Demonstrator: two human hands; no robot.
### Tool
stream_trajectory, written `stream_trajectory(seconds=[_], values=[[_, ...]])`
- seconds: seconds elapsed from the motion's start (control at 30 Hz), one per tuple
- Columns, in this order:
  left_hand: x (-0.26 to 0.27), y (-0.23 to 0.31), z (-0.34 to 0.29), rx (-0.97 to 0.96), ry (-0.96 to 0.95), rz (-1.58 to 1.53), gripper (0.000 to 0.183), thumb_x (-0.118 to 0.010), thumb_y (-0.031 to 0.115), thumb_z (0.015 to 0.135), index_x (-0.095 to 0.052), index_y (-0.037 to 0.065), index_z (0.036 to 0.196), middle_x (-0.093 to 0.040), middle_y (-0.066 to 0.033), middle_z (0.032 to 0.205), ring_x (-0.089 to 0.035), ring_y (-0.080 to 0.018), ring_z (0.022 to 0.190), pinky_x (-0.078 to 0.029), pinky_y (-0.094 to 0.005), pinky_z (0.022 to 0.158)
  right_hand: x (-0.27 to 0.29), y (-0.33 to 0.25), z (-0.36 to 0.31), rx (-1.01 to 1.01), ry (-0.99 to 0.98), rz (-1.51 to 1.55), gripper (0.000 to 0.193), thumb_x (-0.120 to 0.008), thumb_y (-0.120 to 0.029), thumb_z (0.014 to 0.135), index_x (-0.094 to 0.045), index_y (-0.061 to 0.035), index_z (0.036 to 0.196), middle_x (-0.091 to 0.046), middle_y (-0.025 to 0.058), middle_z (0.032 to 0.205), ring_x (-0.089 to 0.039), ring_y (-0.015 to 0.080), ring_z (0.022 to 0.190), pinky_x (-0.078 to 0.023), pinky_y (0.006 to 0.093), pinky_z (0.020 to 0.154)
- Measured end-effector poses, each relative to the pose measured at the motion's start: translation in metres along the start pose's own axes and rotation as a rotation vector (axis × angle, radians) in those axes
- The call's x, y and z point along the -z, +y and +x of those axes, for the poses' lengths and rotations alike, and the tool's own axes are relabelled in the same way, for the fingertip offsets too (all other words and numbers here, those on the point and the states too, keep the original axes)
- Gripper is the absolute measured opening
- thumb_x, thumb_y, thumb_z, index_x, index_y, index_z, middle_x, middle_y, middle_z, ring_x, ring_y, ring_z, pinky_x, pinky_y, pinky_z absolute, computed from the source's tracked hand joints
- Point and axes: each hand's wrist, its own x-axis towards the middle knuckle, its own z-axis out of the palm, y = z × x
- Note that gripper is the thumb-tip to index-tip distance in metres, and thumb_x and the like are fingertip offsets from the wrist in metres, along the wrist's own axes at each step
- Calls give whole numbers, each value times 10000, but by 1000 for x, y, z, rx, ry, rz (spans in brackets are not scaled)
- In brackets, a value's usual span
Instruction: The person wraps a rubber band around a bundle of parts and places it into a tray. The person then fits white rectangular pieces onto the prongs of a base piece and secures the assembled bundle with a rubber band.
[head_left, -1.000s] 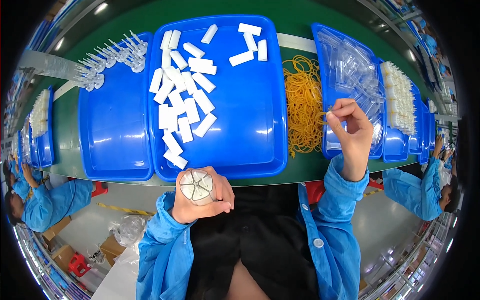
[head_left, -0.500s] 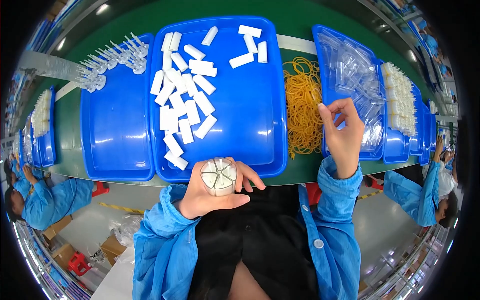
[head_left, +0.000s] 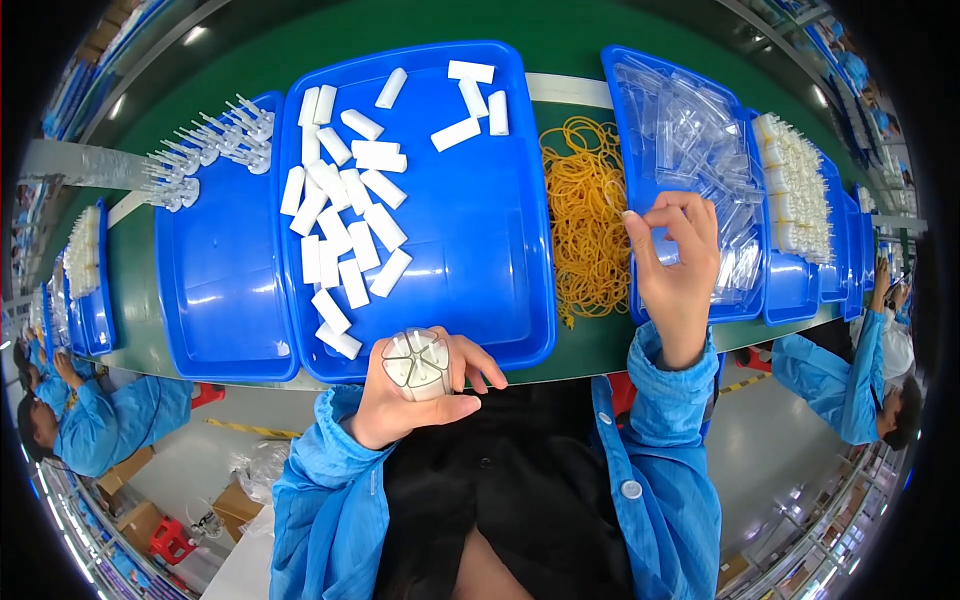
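Observation:
Low at centre, my left hand [head_left: 385, 405] is wrapped round a round bundle of white wedge-shaped pieces [head_left: 416, 362]. Clear, dark-edged walls divide the bundle into several segments, with thin white stems inside. My right hand [head_left: 680, 265] is raised over the near-left edge of the tray of clear plastic parts. Its thumb and forefinger come together in a pinch; anything between them is too small to make out. Just left of that hand lies a heap of yellow rubber bands [head_left: 585, 235]. White tube pieces [head_left: 362, 245] lie loose in the large blue tray [head_left: 470, 290] beyond my left hand.
A blue tray [head_left: 225, 310] on the left holds white stemmed parts [head_left: 215, 140] at its far end. Clear plastic parts [head_left: 690, 130] fill the right tray, with bundled white pieces [head_left: 792, 190] beyond. Co-workers in blue sleeves [head_left: 130, 415] sit on both sides.
The whole view has shifted, so trays and bands sit slightly further left. My left hand still holds the bundle, its top tilted a little differently. My right hand stays pinched near the bands.

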Motion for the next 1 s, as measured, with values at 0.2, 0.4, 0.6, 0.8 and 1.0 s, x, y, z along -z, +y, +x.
stream_trajectory(seconds=[0.2, 0.4, 0.6, 0.8, 1.0], values=[[-2, 1, 1, 5, 10, 12, 195, -707, 26, 691, -513, 25, 710, -639, -214, 882, -620, -239, 826, -497, -321, 696, 4, 2, -8, -250, -104, 478, 133, -644, -52, 813, -526, -20, 761, -562, 55, 756, -495, 133, 690, -402, 270, 643], [-1, 1, 1, -14, -22, 22, 195, -701, 21, 696, -507, 23, 718, -636, -216, 897, -615, -232, 820, -492, -308, 686, 1, -12, -8, -563, -160, 919, 152, -570, -80, 895, -494, -40, 770, -533, 12, 675, -500, 77, 651, -391, 206, 623], [1, 1, -2, 7, -11, 21, 192, -701, 14, 695, -513, 27, 730, -633, -220, 936, -612, -223, 819, -496, -313, 701, -1, -9, -9, -509, -112, 773, 139, -521, -82, 913, -468, -49, 789, -535, 43, 664, -486, 84, 626, -372, 218, 596], [-7, 2, 6, 10, 44, 54, 192, -703, 7, 695, -522, 41, 746, -604, -236, 1082, -606, -205, 865, -505, -326, 767, -4, -30, -20, -622, -334, 1159, 79, -548, -53, 887, -476, -37, 913, -517, 30, 650, -473, 78, 553, -321, 202, 472], [-4, 0, 6, -39, 21, 26, 195, -692, -22, 707, -528, 39, 793, -573, -234, 1149, -601, -219, 941, -506, -322, 780, -2, -36, -35, -676, -463, 1259, 160, -582, -28, 865, -526, -10, 1014, -566, 23, 715, -519, 54, 600, -365, 177, 485]])
